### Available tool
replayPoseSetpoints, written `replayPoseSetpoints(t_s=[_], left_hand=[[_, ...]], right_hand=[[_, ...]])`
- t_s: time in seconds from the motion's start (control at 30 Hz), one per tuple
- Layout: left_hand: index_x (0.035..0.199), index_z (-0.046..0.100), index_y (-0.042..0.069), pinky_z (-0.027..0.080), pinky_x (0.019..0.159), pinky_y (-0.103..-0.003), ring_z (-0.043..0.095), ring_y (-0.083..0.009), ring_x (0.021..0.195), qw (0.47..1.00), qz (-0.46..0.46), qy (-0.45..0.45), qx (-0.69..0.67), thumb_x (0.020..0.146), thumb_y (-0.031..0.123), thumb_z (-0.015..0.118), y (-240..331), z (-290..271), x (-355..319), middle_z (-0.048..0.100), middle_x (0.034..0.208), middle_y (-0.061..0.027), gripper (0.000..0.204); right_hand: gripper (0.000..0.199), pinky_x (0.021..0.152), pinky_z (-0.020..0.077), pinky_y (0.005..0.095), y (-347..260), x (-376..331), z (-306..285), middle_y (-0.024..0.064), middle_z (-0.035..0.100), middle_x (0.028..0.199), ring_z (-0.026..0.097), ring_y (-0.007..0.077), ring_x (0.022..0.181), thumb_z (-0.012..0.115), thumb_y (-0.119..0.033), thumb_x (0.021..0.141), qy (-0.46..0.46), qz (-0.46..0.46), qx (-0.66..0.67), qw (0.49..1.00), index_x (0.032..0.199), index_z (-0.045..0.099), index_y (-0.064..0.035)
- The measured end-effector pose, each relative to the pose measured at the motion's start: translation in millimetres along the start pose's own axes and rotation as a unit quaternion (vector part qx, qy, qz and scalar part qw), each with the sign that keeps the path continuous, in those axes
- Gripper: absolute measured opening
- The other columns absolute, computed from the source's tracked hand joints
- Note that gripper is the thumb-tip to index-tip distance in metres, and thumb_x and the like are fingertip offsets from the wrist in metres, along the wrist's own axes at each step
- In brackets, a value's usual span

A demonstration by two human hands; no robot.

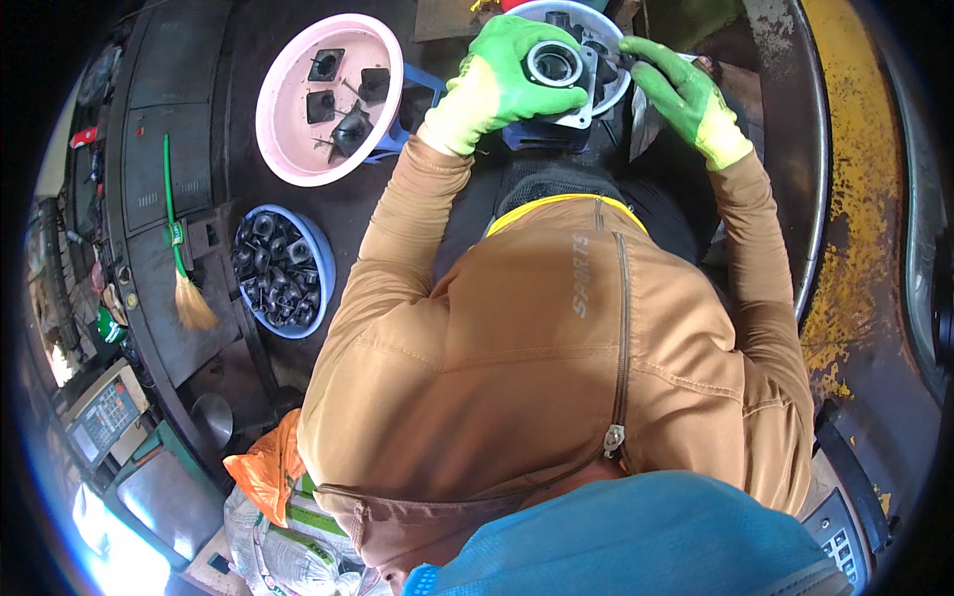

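My left hand [509,74], in a green and yellow glove, is closed around a flanged metal housing [578,111]. The housing has a pale square plate with corner holes and a round silver-rimmed dark opening facing up. Just right of it is my right hand [681,94], gloved the same way, its thumb and finger drawn toward each other at a small dark thing I cannot make out. Below and behind both hands stands a pale blue-white basin [618,28] with dark parts in it; the left hand and the housing hide much of it.
A pink basin [276,134] on a blue stool [396,139] holds several black square-flanged parts. Lower left, a blue basin [323,260] is heaped with black parts. A green-handled broom [189,298] leans by grey cabinets [164,149]. A worn yellow machine edge [850,199] runs along the right.
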State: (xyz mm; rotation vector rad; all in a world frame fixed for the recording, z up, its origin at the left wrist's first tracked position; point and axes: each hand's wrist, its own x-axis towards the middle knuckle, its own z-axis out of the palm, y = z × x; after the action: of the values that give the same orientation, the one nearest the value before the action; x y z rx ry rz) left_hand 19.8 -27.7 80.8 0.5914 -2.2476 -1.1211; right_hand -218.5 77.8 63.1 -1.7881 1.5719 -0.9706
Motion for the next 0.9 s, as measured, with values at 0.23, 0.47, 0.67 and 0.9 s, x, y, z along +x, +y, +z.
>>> replayPoseSetpoints(t_s=[0.23,0.47,0.67,0.9], left_hand=[[0.102,0.064,0.007,0.049,0.088,-0.038,0.060,-0.0279,0.102,0.964,0.160,0.142,-0.160,0.067,0.025,0.083,26.4,29.6,7.6,0.063,0.106,-0.0128,0.044],[0.102,0.064,0.005,0.051,0.084,-0.036,0.063,-0.0242,0.092,0.961,0.028,0.186,-0.203,0.057,0.022,0.091,32.5,74.1,0.9,0.065,0.101,-0.0087,0.055],[0.110,0.062,0.003,0.054,0.083,-0.031,0.065,-0.0181,0.096,0.973,0.058,0.177,-0.139,0.069,0.009,0.083,30.3,73.5,-0.4,0.065,0.108,-0.0109,0.047],[0.105,0.065,0.004,0.053,0.084,-0.031,0.065,-0.0185,0.096,0.983,0.065,0.121,-0.124,0.067,0.010,0.082,28.8,59.6,3.1,0.065,0.107,-0.0109,0.043]], right_hand=[[0.031,0.085,0.0490,0.0277,-10.1,-29.3,60.9,0.0070,0.065,0.112,0.060,0.0134,0.101,0.058,-0.009,0.094,0.120,-0.043,0.267,0.955,0.124,0.057,-0.0007],[0.042,0.097,0.0476,0.0338,-27.4,-23.0,83.4,0.0122,0.058,0.125,0.058,0.0223,0.113,0.059,-0.014,0.093,0.222,-0.066,0.337,0.912,0.132,0.048,-0.0035],[0.033,0.087,0.0495,0.0325,-30.9,-18.7,75.1,0.0110,0.061,0.113,0.061,0.0225,0.100,0.061,-0.012,0.091,0.237,-0.095,0.109,0.961,0.122,0.053,-0.0021],[0.032,0.079,0.0536,0.0356,-19.4,-33.1,53.7,0.0132,0.068,0.104,0.067,0.0273,0.094,0.069,-0.015,0.084,0.126,-0.045,0.042,0.990,0.114,0.062,-0.0059]])
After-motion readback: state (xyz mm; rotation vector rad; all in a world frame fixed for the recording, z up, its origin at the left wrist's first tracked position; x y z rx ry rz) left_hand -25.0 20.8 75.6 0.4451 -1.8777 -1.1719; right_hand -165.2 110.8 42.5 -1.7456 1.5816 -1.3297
